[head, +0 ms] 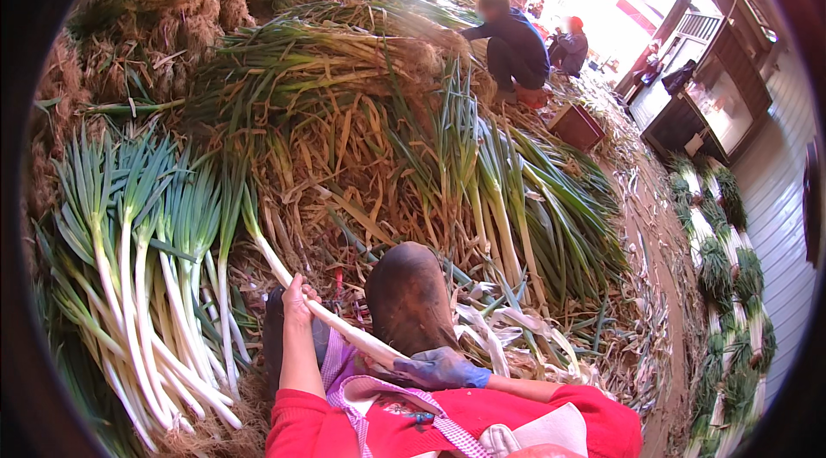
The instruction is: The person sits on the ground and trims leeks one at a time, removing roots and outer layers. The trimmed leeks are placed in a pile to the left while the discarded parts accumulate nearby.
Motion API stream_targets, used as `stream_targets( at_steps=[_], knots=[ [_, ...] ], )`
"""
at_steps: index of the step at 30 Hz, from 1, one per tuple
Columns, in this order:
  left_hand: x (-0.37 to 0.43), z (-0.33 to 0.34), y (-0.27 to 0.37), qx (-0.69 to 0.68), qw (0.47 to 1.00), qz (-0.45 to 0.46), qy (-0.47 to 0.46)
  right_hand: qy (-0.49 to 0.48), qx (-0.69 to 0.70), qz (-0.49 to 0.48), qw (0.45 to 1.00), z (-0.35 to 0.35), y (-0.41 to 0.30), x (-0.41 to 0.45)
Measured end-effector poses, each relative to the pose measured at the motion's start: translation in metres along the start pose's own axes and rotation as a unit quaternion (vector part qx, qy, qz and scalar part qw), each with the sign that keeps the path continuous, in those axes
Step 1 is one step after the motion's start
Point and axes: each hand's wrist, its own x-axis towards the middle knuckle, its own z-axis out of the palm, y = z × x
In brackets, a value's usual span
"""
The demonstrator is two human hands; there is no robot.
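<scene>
One long white-stemmed green onion (352, 333) lies slantwise across my lap, its green top pointing up and to the left. My bare left hand (299, 298) grips the upper part of the stem. Around the lower end closes my right hand (445, 368), in a blue, soiled glove; that end is partly hidden by the fingers. Beside my left arm rests a heap of clean white green onions (139, 303), roots towards me. Ahead to the right, untrimmed green onions (500, 213) lean on the pile, with peeled pale leaf sheaths (497, 329) below them.
A dark muddy rubber boot (410, 297) stands before me. Large piles of rooted green onions (322, 64) rise ahead. One person (516, 39) crouches at the pile; another (571, 48) sits beyond. Bundled green onions (716, 264) line the right wall, near a reddish-brown box (576, 128).
</scene>
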Motion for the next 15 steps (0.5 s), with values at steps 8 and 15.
stream_targets(
  at_steps=[8,15],
  knots=[
    [0.016,-0.023,0.018,0.026,1.0,0.0,0.014,0.11,-0.113,-0.357,0.921,-0.044,0.063,-0.058],
    [-0.002,-0.006,0.021,-0.04,0.998,-0.001,-0.049,0.231,0.008,0.044,0.972,-0.128,0.143,-0.08]
  ],
)
